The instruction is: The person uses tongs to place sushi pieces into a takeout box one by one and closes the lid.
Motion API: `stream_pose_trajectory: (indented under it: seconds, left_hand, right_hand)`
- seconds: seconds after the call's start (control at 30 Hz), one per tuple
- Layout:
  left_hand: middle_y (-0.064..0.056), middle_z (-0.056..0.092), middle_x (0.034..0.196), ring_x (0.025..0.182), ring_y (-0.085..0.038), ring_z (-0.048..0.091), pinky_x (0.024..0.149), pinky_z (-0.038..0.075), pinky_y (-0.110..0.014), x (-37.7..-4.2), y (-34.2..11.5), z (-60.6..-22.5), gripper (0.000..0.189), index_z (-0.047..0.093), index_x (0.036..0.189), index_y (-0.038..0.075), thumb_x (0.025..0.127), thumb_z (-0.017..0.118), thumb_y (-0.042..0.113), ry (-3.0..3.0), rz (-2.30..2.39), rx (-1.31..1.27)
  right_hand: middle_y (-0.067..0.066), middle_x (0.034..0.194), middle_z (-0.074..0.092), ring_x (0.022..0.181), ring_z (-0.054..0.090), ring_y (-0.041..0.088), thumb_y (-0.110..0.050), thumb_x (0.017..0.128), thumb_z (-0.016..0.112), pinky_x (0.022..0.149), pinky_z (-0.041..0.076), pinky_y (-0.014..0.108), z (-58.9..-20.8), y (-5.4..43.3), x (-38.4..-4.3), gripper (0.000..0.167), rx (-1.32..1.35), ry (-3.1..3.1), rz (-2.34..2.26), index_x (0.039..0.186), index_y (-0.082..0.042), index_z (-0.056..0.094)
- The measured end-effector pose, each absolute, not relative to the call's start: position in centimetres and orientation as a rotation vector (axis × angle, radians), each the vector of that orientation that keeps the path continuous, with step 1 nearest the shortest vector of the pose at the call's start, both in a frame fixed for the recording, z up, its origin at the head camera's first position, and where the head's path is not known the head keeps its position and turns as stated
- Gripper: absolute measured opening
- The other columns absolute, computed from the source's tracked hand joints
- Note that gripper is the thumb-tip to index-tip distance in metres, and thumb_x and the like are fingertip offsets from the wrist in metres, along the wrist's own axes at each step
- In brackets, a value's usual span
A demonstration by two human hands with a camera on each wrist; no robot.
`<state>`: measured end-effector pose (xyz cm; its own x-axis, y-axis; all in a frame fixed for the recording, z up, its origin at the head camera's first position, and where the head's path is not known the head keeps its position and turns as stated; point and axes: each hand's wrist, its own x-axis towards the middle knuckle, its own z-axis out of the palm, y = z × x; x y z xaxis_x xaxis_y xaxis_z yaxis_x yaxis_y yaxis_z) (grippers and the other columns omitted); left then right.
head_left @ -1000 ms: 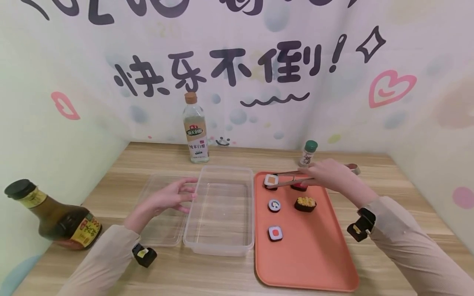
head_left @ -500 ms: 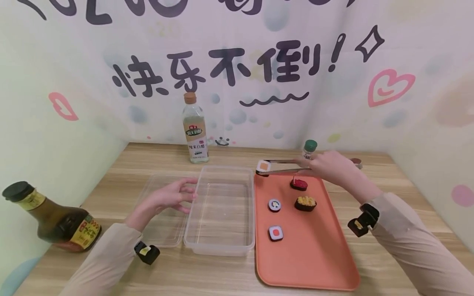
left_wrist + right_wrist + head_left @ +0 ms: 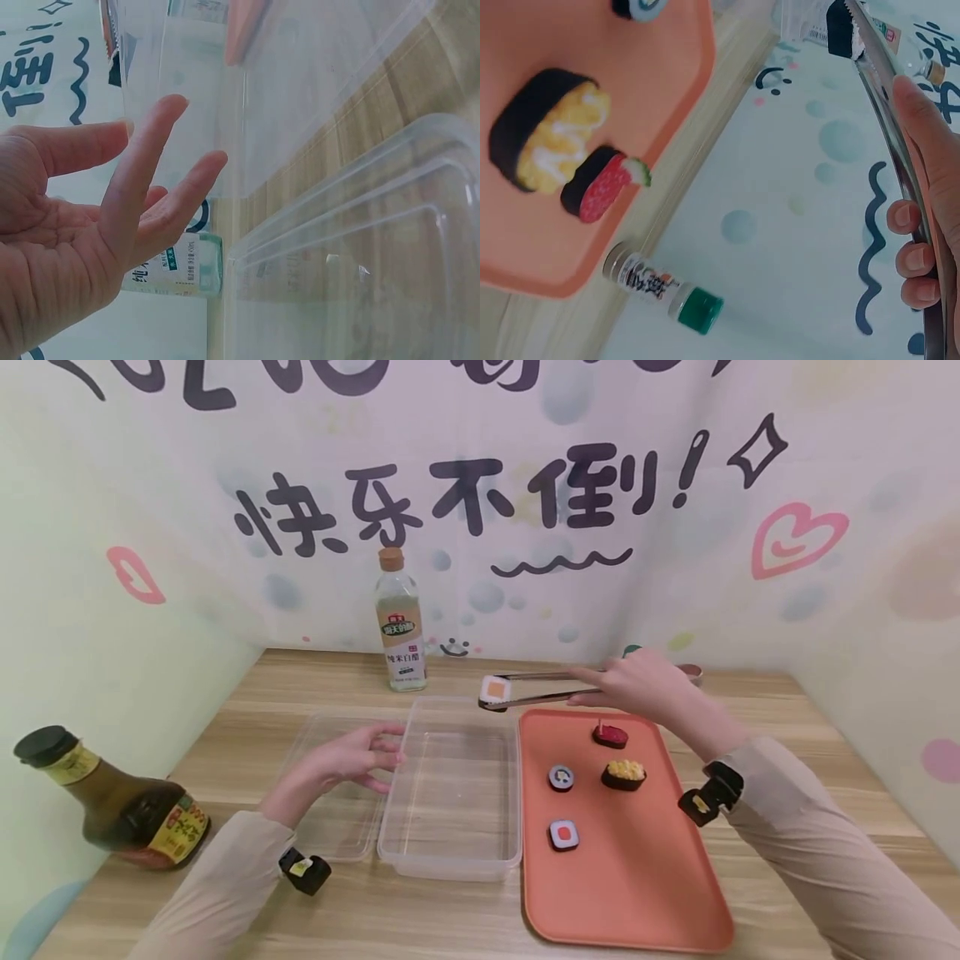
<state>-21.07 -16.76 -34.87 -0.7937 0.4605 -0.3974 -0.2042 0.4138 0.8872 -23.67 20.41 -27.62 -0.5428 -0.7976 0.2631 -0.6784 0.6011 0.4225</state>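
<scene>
My right hand (image 3: 637, 689) grips metal tongs (image 3: 540, 698); their tips pinch a sushi roll with an orange centre (image 3: 496, 689), held above the back right rim of a clear plastic container (image 3: 386, 835). In the right wrist view, fingers curl round the tongs (image 3: 900, 142). My left hand (image 3: 360, 758) is beside the container's left wall, its fingers loosely spread. The left wrist view shows that hand (image 3: 97, 217) holding nothing; whether a fingertip touches the wall I cannot tell. On an orange tray (image 3: 630, 893) lie two rolls (image 3: 561, 778), a yellow-topped sushi (image 3: 624, 774) and a red-topped sushi (image 3: 611, 736).
A clear lid (image 3: 330, 827) lies flat left of the container, partly under the left hand. A vinegar bottle (image 3: 402, 643) stands behind. A dark sauce bottle (image 3: 146, 818) is at the left. A green-capped shaker (image 3: 664, 289) stands behind the tray, mostly hidden in the head view.
The tongs lifted the orange-centred roll off the tray's back left corner, and my right hand carried it left to above the container's rim. My left hand stayed in place.
</scene>
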Motion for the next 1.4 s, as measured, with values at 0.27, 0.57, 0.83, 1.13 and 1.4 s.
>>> stream_pose_trajectory:
  seconds: [0.27,0.57,0.83,1.13,1.4]
  left_hand:
    - [-0.035,0.029,0.138,0.117,-0.042,0.047,0.076,0.060,-0.035,-21.2,-16.8,-35.1,0.058,0.017,0.141,-0.003,0.092,0.047,0.004,2.070,1.414,0.189]
    - [-0.036,0.030,0.136,0.116,-0.041,0.047,0.074,0.060,-0.034,-21.2,-16.5,-35.0,0.058,0.018,0.141,-0.004,0.092,0.047,0.004,2.084,1.436,0.185]
    - [-0.037,0.029,0.136,0.116,-0.044,0.046,0.075,0.060,-0.035,-20.9,-16.5,-34.8,0.058,0.018,0.140,-0.005,0.091,0.048,0.003,2.069,1.450,0.182]
    - [-0.037,0.032,0.135,0.114,-0.043,0.049,0.075,0.060,-0.035,-21.0,-16.6,-34.8,0.059,0.018,0.141,-0.004,0.091,0.048,0.003,2.072,1.455,0.184]
    - [-0.037,0.031,0.135,0.113,-0.042,0.049,0.076,0.060,-0.036,-21.0,-16.7,-35.1,0.058,0.019,0.141,-0.004,0.091,0.049,0.004,2.066,1.473,0.173]
  right_hand:
    - [-0.005,0.040,0.031,0.035,0.024,0.008,-0.051,0.081,0.057,0.033,0.017,0.019,-28.6,16.3,-24.3,0.045,1.324,-2.417,-0.407,0.114,-0.019,0.061]
    - [-0.003,0.054,0.059,0.043,0.044,0.008,-0.049,0.083,0.057,0.034,0.027,0.020,-30.0,12.4,-25.6,0.038,1.369,-2.570,-0.493,0.107,-0.021,0.066]
    - [-0.001,0.061,0.064,0.050,0.054,0.012,-0.046,0.084,0.058,0.038,0.041,0.024,-30.6,10.5,-26.0,0.033,1.389,-2.629,-0.526,0.102,-0.020,0.067]
    - [-0.002,0.060,0.064,0.044,0.046,0.009,-0.052,0.081,0.058,0.035,0.025,0.020,-31.2,11.1,-26.0,0.040,1.305,-2.664,-0.441,0.108,-0.023,0.067]
    - [-0.005,0.043,0.045,0.040,0.034,0.008,-0.051,0.079,0.062,0.034,0.023,0.020,-31.0,14.2,-26.1,0.042,1.333,-2.536,-0.271,0.111,-0.023,0.065]
